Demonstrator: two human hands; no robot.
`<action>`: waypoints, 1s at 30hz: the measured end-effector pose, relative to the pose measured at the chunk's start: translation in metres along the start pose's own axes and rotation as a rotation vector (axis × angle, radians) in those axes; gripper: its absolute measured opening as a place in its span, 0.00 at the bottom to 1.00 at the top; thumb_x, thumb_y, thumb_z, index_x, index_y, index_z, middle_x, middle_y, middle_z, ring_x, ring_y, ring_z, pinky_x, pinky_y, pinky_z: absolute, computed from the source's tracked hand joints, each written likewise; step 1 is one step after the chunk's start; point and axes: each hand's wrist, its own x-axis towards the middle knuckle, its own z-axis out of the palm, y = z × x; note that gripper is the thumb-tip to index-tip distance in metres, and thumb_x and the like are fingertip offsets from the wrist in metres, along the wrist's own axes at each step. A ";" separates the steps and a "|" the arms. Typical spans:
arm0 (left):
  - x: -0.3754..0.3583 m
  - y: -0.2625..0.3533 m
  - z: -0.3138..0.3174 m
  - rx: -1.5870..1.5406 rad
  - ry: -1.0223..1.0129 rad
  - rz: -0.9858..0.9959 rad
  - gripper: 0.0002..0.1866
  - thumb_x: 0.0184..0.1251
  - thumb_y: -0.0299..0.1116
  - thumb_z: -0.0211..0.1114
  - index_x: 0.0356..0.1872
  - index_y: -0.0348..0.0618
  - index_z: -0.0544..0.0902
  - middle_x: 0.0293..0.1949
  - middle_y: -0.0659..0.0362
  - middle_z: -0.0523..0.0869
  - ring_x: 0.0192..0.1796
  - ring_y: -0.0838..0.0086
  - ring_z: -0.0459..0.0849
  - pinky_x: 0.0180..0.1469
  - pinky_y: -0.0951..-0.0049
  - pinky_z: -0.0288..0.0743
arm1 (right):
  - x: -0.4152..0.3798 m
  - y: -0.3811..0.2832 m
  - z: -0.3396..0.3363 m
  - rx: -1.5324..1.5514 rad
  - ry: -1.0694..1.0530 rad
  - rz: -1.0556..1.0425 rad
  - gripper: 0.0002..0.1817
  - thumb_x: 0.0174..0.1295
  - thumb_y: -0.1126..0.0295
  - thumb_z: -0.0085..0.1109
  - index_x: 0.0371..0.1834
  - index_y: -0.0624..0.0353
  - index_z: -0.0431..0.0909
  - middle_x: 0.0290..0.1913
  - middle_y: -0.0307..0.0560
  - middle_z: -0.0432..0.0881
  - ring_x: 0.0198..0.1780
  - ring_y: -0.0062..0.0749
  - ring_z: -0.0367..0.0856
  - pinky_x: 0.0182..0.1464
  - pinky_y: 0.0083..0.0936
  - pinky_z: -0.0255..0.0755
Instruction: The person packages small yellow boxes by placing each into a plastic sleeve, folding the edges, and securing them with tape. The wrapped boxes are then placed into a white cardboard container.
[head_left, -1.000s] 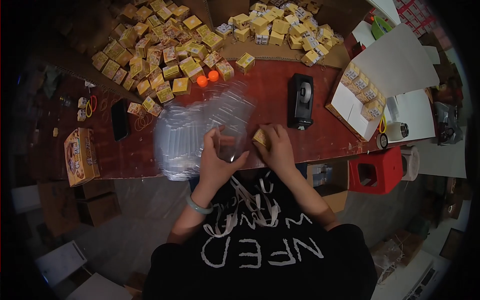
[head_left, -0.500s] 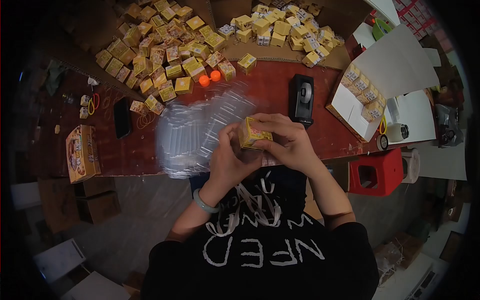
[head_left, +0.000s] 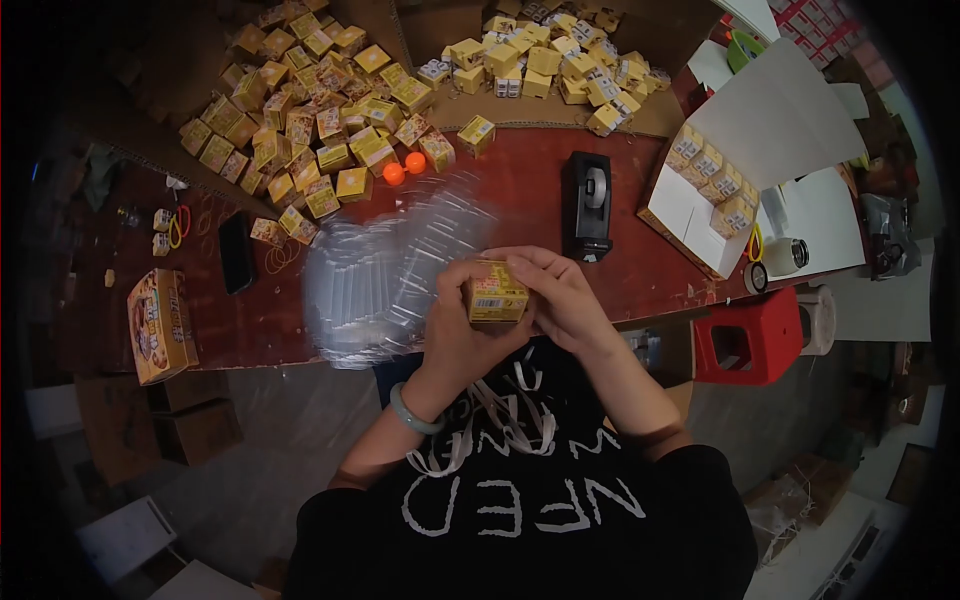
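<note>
A small yellow box (head_left: 498,297) printed with a barcode is between my two hands, above the table's front edge. My left hand (head_left: 458,325) is closed around its left side, with the thumb and fingers curled about it. At the upper right of the box, my right hand (head_left: 562,298) presses its fingers on the top and side. Some of the right fingers are hidden behind the box. Just left of my hands lies a spread stack of clear plastic bags (head_left: 350,285).
Small yellow boxes (head_left: 320,150) are heaped in cardboard at the back. A black tape dispenser (head_left: 586,205) stands right of centre. An open carton (head_left: 690,212) holds several boxes. Phone (head_left: 236,252) and printed carton (head_left: 162,325) lie left; a red stool (head_left: 745,340) is at right.
The small box has turned so that its barcode side now faces me. My right hand has shifted along its upper right side. The view has moved slightly.
</note>
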 end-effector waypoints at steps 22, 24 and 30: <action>-0.006 -0.003 0.004 -0.029 -0.131 -0.188 0.52 0.46 0.30 0.80 0.68 0.41 0.52 0.44 0.48 0.79 0.46 0.56 0.85 0.47 0.63 0.80 | -0.012 0.006 -0.008 -0.853 -0.097 -0.551 0.20 0.60 0.75 0.68 0.57 0.62 0.82 0.59 0.52 0.82 0.61 0.36 0.77 0.64 0.32 0.70; -0.004 0.000 0.001 -0.039 -0.143 -0.238 0.51 0.46 0.31 0.80 0.68 0.41 0.52 0.43 0.49 0.79 0.45 0.56 0.85 0.45 0.63 0.80 | -0.015 0.007 0.000 -0.592 -0.020 -0.398 0.17 0.64 0.74 0.66 0.56 0.63 0.82 0.57 0.52 0.83 0.60 0.32 0.78 0.62 0.28 0.72; -0.006 0.002 0.005 0.078 -0.155 -0.282 0.50 0.47 0.34 0.79 0.67 0.41 0.53 0.40 0.50 0.80 0.40 0.55 0.86 0.40 0.62 0.80 | -0.014 0.001 -0.004 -0.368 0.030 -0.212 0.14 0.69 0.72 0.60 0.54 0.66 0.83 0.61 0.53 0.80 0.58 0.28 0.79 0.59 0.24 0.74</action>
